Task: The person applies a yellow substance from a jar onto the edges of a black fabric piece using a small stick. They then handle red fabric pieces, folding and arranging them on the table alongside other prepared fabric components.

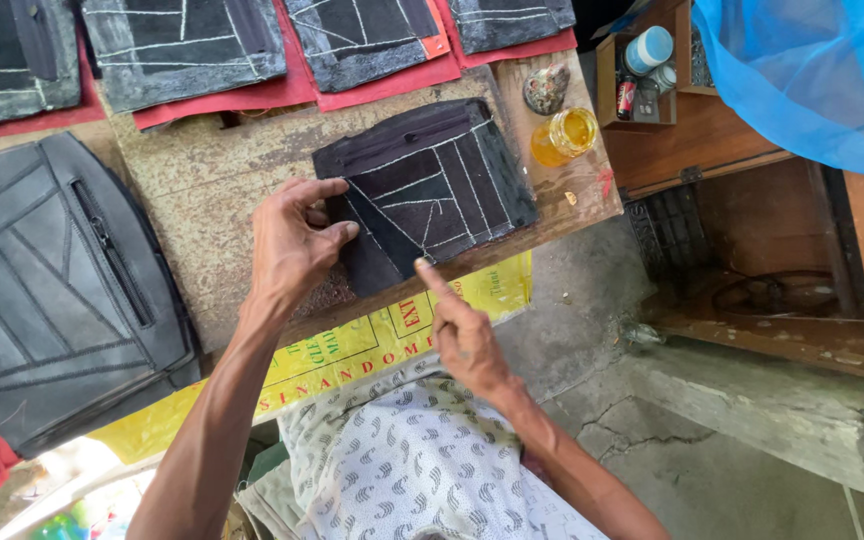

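A dark patchwork leather panel [432,190] with pale marked lines and a zip strip lies on a worn wooden board [202,180]. My left hand [292,245] rests on the panel's left edge, thumb and fingers pinching or pressing it down. My right hand [462,330] is below the panel, its index finger stretched out with the tip touching the panel's lower edge. Neither hand carries a tool.
Several similar dark panels on red backing [192,45] line the board's far side. A large grey zipped panel [52,290] lies at left. A jar of yellow liquid [564,135] and a shell-like dish [546,90] stand at right, beside a wooden box with tins [642,60]. Blue netting [812,70] hangs top right.
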